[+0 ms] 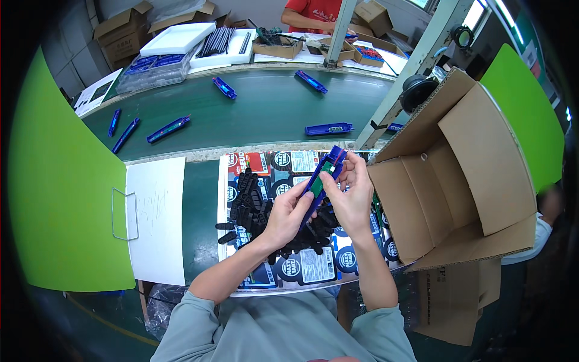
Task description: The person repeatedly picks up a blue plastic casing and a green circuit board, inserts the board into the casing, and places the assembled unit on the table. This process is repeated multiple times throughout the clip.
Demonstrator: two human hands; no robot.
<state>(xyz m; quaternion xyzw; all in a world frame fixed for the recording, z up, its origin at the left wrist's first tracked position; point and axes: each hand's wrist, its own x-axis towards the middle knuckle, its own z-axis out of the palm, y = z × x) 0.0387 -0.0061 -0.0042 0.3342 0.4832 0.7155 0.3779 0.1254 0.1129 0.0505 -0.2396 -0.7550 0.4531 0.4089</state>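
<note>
Gripping a blue casing (329, 163) in both hands, I hold it tilted above a printed sheet (316, 265), its far end leaning right, toward the belt (241, 114). My left hand (286, 214) has its fingers clamped round the lower part, thumb on the green board (318, 186) inside. My right hand (353, 196) closes on the upper part, thumb at the same board. Below, black parts (253, 205) lie heaped, a few straying toward the sheet's left edge. Its near edge runs just in front of my shirt (271, 326). Left of it, a strip of green table separates it from a white paper (155, 241), then a green panel (66, 193). An open carton (410, 205) hems in the right edge. Ahead, other casings (168, 129) lie along the belt, mostly with wide gaps between; a post (398, 90) rises to the right of my hands.
</note>
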